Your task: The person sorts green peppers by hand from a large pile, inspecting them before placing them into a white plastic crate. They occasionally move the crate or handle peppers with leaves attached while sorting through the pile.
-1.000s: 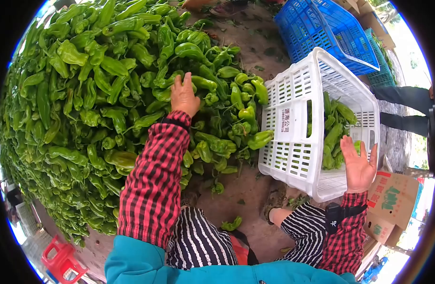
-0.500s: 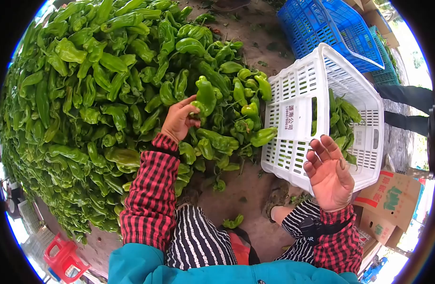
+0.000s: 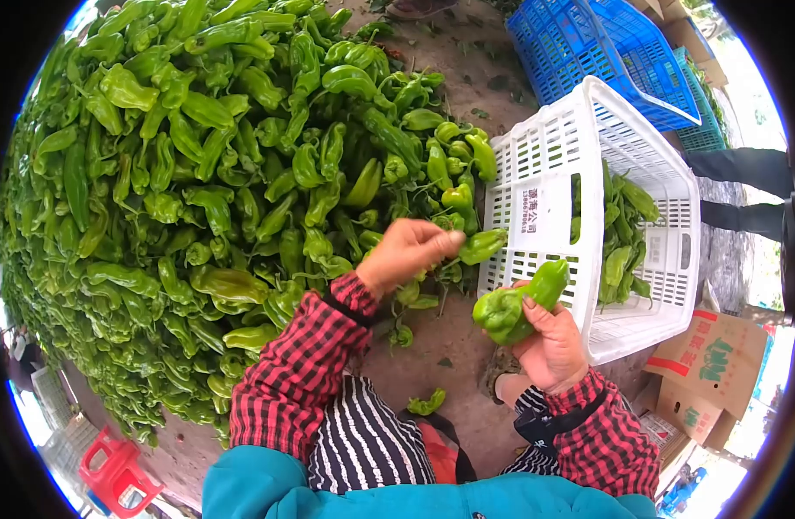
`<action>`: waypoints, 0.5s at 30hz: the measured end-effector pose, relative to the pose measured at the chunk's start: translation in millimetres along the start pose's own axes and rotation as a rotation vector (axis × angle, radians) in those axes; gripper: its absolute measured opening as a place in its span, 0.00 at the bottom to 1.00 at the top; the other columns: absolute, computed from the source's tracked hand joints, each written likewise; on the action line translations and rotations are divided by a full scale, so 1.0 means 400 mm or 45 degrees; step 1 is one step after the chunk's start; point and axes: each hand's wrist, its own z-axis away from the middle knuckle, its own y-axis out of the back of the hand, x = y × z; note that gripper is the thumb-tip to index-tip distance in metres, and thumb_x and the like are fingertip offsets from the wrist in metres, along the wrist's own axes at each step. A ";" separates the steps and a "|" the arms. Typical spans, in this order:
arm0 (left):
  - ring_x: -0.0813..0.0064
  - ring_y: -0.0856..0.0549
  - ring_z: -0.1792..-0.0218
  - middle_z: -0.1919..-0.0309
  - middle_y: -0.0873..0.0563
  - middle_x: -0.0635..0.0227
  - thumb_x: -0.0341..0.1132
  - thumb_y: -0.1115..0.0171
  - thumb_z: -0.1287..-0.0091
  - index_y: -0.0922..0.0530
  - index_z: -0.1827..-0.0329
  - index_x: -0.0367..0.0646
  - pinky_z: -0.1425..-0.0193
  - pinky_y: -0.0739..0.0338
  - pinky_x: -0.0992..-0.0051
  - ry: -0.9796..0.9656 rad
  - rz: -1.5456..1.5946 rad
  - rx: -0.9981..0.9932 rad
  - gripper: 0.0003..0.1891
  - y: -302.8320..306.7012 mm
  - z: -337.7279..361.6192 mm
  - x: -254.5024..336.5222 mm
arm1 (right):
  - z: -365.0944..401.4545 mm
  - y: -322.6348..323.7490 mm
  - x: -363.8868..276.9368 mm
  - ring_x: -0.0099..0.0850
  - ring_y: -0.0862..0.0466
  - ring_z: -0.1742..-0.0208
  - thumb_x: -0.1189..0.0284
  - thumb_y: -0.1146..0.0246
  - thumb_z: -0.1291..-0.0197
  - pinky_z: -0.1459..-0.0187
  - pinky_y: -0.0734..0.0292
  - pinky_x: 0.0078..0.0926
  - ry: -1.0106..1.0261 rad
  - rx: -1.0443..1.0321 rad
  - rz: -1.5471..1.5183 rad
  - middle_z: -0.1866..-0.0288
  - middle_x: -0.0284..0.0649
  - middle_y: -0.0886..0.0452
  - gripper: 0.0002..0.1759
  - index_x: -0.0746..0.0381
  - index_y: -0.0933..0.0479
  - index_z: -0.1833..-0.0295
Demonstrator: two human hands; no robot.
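My right hand (image 3: 550, 346) grips green peppers (image 3: 524, 301), seemingly two pressed together, in front of the white crate's near side. My left hand (image 3: 408, 256) is closed over the edge of the big heap of green peppers (image 3: 181, 190), thumb against the fingers. Its fingertips are partly hidden, and whatever they hold cannot be made out. Just beyond the thumb, a single pepper (image 3: 482, 246) rests against the crate. The white plastic crate (image 3: 544, 199) lies tipped on its side, its opening to the right, with several peppers (image 3: 622, 233) inside.
Blue crates (image 3: 579, 60) and a teal crate (image 3: 704, 104) stand at the upper right. Printed cardboard boxes (image 3: 709, 368) are at the right. A red stool (image 3: 120, 471) sits lower left. A loose pepper (image 3: 427, 402) lies near my legs. A person's dark-clothed legs (image 3: 739, 195) show at the right.
The pepper in my left hand has left the heap and appears to be in my right hand. My right hand went from open to closed and moved left; my left hand moved right and down.
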 end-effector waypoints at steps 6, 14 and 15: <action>0.55 0.31 0.44 0.50 0.25 0.54 0.38 0.35 0.49 0.29 0.48 0.37 0.40 0.37 0.62 -0.002 -1.217 1.286 0.26 0.141 -0.156 -0.158 | 0.011 0.007 0.013 0.35 0.24 0.54 0.78 0.45 0.49 0.51 0.27 0.35 -0.023 -0.089 -0.108 0.57 0.45 0.25 0.16 0.65 0.31 0.52; 0.69 0.19 0.61 0.63 0.19 0.62 0.33 0.34 0.47 0.28 0.54 0.34 0.55 0.24 0.74 -0.165 -0.038 1.200 0.20 0.140 -0.067 -0.107 | 0.024 0.021 0.010 0.44 0.22 0.56 0.71 0.42 0.50 0.52 0.27 0.42 -0.067 -0.167 -0.028 0.57 0.49 0.25 0.19 0.65 0.32 0.51; 0.75 0.19 0.65 0.64 0.19 0.64 0.29 0.35 0.47 0.28 0.52 0.34 0.56 0.24 0.78 -0.225 0.142 1.188 0.19 0.136 -0.042 -0.102 | 0.026 0.024 0.012 0.43 0.22 0.57 0.70 0.42 0.50 0.53 0.27 0.41 -0.095 -0.188 -0.064 0.57 0.48 0.26 0.19 0.65 0.32 0.51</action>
